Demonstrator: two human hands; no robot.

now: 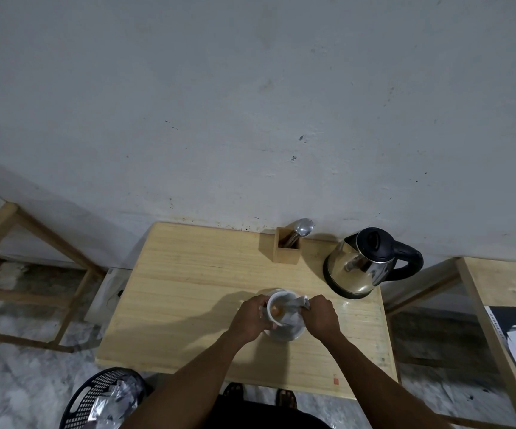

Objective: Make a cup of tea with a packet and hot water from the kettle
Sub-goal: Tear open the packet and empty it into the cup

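On the table (pixel 188 274), the left hand (pixel 252 317) grips the white cup (pixel 277 308) on its saucer (pixel 290 334), hiding the cup's near side. The right hand (pixel 320 317) pinches a pale packet (pixel 298 303) over the rim, its markings unreadable. The kettle (pixel 362 264) stands behind, to the right.

White cup (pixel 277 309) upright on a white saucer (pixel 284 333), lower centre of frame, near the front half of the tabletop (pixel 188 289). Amber-orange liquid visible inside the cup. Silvery packet (pixel 298 305) held tilted over the cup rim, right side of it. Kettle (pixel 362 267) at right of centre: shiny steel body, black lid shut, black handle pointing right, spout pointing left, upright on a dark base at the back right of the tabletop, apart from the cup.
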